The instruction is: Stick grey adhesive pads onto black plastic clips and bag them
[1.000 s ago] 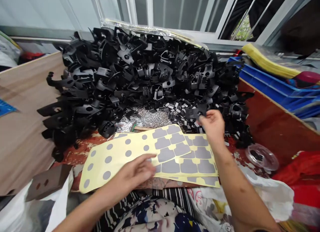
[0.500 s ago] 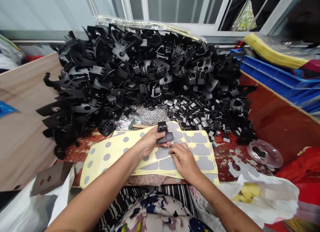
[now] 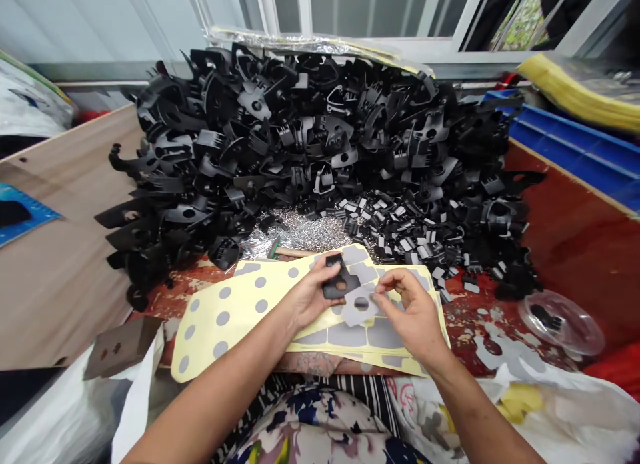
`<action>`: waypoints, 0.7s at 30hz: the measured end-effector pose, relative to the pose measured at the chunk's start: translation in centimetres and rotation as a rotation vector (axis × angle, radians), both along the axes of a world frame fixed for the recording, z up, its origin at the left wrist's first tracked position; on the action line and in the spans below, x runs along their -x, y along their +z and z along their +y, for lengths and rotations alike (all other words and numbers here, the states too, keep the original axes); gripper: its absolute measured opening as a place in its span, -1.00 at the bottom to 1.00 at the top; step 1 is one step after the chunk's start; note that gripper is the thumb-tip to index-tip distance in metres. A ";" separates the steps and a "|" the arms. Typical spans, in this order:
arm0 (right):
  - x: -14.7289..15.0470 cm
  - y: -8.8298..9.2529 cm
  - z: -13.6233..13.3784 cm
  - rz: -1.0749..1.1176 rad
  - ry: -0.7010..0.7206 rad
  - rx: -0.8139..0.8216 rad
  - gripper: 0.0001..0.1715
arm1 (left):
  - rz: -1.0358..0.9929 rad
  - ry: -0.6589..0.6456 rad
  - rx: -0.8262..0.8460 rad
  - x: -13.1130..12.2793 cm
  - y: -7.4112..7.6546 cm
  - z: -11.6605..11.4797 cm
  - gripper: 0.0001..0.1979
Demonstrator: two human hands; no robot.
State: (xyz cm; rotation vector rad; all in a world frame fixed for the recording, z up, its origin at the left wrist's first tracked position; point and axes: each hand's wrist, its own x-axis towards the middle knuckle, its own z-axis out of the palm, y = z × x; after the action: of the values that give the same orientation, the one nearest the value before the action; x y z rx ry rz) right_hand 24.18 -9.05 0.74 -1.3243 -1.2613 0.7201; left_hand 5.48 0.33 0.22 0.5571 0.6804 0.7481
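Observation:
My left hand [image 3: 307,294] grips a black plastic part [image 3: 331,284] with a round hole near its lower end. Between the thumb and fingertips of my right hand [image 3: 414,314] is the edge of a grey sticker [image 3: 354,312] with a cut-out hole. The sticker's upper left edge overlaps or lies close to the black part; I cannot tell if they touch. Below both hands lie yellow backing sheets [image 3: 205,334], one with grey dots and others with larger grey shapes [image 3: 345,336].
A large heap of black plastic parts [image 3: 310,137] fills the back. Nearer lie a pile of small metal pins [image 3: 315,231], small black clips [image 3: 425,241] and a hammer [image 3: 295,252]. At right stand a clear plastic bowl [image 3: 580,331] and a blue crate [image 3: 575,144].
The black part has turned in my left hand so its hole shows. My right hand has moved right and up, and the grey sticker now shows in its fingers. The view has shifted slightly left.

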 end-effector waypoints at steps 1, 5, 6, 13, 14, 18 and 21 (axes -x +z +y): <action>0.1 -0.5 0.5 0.007 -0.008 -0.013 -0.80 | -0.038 0.000 0.016 0.0 0.2 -0.5 -0.59; 0.9 -2.0 1.6 0.003 -0.028 -0.041 -0.86 | -0.101 0.031 0.077 0.0 0.5 -2.1 -0.67; 1.2 -2.2 1.7 -0.008 -0.041 -0.046 -0.88 | -0.098 0.047 0.095 0.0 0.5 -2.4 -0.69; 2.3 -3.0 1.9 -0.043 -0.077 -0.059 -0.94 | -0.152 0.066 0.112 -0.1 0.7 -2.9 -0.69; 2.3 -3.1 1.9 -0.045 -0.080 -0.057 -0.94 | -0.158 0.065 0.114 -0.1 0.7 -2.9 -0.69; 2.5 -3.1 1.8 -0.048 -0.082 -0.044 -0.95 | -0.180 0.054 0.115 0.0 0.4 -3.0 -0.65; 2.6 -3.3 1.7 -0.051 -0.079 -0.038 -0.94 | -0.180 0.051 0.114 0.1 0.1 -3.0 -0.62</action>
State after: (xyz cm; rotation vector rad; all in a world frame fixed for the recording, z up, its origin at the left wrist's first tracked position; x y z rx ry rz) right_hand 21.63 -7.33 -2.55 -1.3616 -1.2497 0.6077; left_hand 5.42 -2.69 0.32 0.3644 0.5673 0.7911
